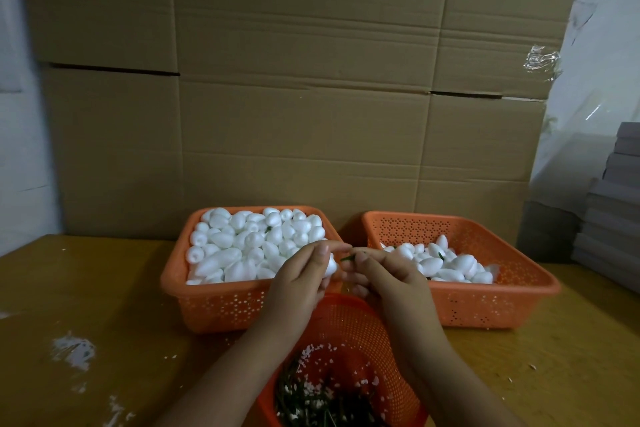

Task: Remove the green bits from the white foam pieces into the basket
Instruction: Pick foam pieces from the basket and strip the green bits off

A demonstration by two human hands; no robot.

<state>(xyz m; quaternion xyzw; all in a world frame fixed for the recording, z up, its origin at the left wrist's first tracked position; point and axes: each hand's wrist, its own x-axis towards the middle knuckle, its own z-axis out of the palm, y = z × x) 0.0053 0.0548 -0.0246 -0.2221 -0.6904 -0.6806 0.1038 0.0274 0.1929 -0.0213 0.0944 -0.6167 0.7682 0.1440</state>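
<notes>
While both hands' grips (left (308,274), right (384,270)) pinch one foam piece (330,267), seemingly, green bits (311,402) fill the basket (349,322).

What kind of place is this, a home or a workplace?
Probably a small workshop or packing room. Flattened cardboard lines the wall, two orange baskets hold many identical foam pieces, and grey boxes are stacked at the right.

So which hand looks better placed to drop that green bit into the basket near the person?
The right hand. It pinches the green bit just above the near basket, while the left hand holds the white foam piece.
</notes>
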